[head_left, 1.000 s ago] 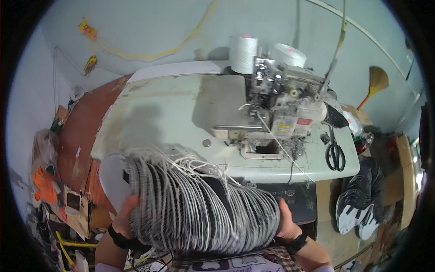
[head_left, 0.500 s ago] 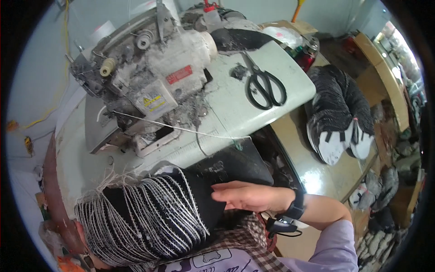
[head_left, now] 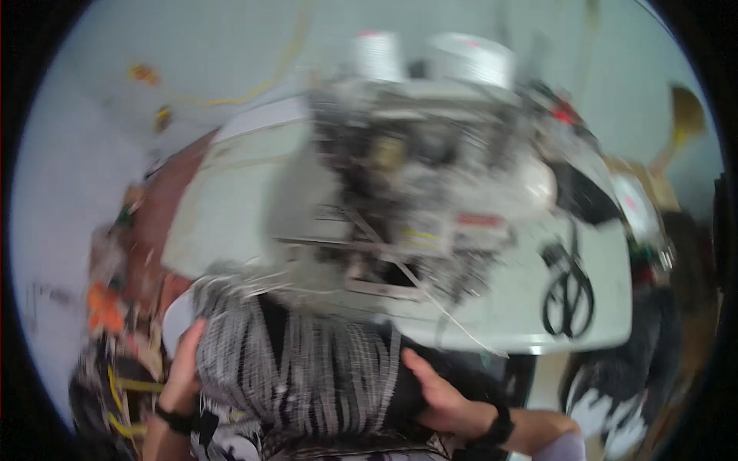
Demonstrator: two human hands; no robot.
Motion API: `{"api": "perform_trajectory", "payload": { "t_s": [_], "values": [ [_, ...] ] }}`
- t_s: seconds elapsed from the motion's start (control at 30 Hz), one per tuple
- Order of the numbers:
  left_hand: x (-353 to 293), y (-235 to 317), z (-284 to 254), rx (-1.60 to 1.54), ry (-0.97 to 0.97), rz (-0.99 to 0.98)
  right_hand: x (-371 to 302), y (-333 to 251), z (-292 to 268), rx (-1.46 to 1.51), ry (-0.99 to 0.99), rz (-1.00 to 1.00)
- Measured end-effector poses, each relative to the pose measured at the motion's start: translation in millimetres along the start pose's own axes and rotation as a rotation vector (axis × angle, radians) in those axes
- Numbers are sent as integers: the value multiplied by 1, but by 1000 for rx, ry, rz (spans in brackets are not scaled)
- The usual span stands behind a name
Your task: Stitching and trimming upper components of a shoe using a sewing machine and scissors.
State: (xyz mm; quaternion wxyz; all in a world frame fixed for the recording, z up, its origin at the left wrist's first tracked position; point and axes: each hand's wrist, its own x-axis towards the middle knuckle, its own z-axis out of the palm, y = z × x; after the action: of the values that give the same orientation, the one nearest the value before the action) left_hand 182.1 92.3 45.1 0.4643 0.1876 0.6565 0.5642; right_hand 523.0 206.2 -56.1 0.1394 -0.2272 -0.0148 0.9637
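A thick stack of black fabric pieces [head_left: 300, 369] with white stitched edges lies on its side between my hands, close to my body. My left hand [head_left: 184, 365] wraps the left end, where a white rounded piece [head_left: 177, 319] sticks out. Against the right end presses my right hand [head_left: 442, 392], thumb on top and the other fingers mostly hidden. Loose white threads [head_left: 246, 280] trail from the top of the stack. Beyond it stands a lint-covered overlock sewing machine [head_left: 438, 200], blurred by motion. A white cord [head_left: 430, 296] runs from the machine to the table's front edge.
Black-handled scissors [head_left: 569, 300] lie on the pale machine table [head_left: 231, 207], at its right. Beside that, lower right, sits a dark bundle with white ends [head_left: 607, 407]. White thread cones [head_left: 473, 60] stand behind the machine. Clutter with orange cloth [head_left: 104, 307] fills the left.
The view has swung left, so machine and scissors appear farther right. My left hand, mostly hidden before, now shows on the stack's left end. My right hand now presses its right end.
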Motion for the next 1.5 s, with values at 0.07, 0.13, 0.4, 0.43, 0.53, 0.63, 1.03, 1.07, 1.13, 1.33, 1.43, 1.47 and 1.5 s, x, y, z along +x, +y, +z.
{"api": "perform_trajectory", "payload": {
  "t_s": [0.07, 0.13, 0.4, 0.43, 0.53, 0.63, 1.03, 1.07, 1.13, 1.33, 1.43, 1.47, 1.5],
  "values": [
    [1, 7, 4, 62, 99, -7, 3, -8, 6, -37, 84, 62],
    [-3, 13, 7, 195, 186, -49, 2, -14, 13, -194, 133, 40],
    [-10, 6, 8, 52, 179, 52, 2, -20, 22, -152, 316, 174],
    [-10, 4, 5, 74, 176, 33, 3, -20, 21, -121, 368, 183],
    [-9, -3, -4, 115, 236, 50, 6, -18, 24, -214, 303, 174],
    [-19, -17, -16, 27, 168, 38, 6, -15, 41, -294, 221, 104],
    [-170, 4, -122, -521, 87, 576, 56, 76, 258, -841, -263, -305],
    [-180, 8, -144, -382, 158, 792, 63, 89, 282, -878, -319, -332],
    [-198, 8, -191, -392, 166, 1037, 76, 116, 327, -937, -426, -377],
    [-229, -57, -309, -835, 185, 1283, 133, 199, 426, -1074, -655, -400],
    [-224, -101, -348, -1088, 282, 1300, 167, 240, 460, -1126, -731, -371],
    [-219, -115, -355, -1064, 196, 1421, 177, 252, 470, -1142, -750, -359],
    [-214, -128, -362, -1085, 147, 1450, 189, 264, 478, -1158, -761, -348]
  ]
}}
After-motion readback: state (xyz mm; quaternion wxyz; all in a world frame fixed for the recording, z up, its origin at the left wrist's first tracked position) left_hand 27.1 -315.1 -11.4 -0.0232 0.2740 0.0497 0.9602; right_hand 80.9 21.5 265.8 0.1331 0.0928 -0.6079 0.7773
